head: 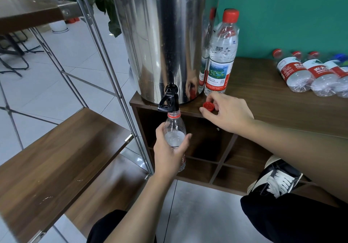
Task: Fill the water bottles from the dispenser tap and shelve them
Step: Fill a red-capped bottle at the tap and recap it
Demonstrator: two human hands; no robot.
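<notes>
Open bottle (174, 129) upright, mouth just under black tap (169, 99) — left hand (169, 154) wraps fingers round its body. Red cap (208, 106) on cabinet top (263, 92), 3 o'clock of tap; right hand (228, 112) pinches it. Steel dispenser (162, 35) at 12 o'clock. Capped bottle (220, 54) upright beside it. Three bottles (308, 73) lying at 2 o'clock. Shelf (56, 158) at 9 o'clock.

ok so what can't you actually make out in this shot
- Head view: whether water is running from the tap; no stream shows.
- The lower part of the held bottle, covered by the left hand.
- How many lying bottles there are; the right edge cuts the row.
- The small print on the standing bottle.
- The dispenser top, cut off above.
</notes>
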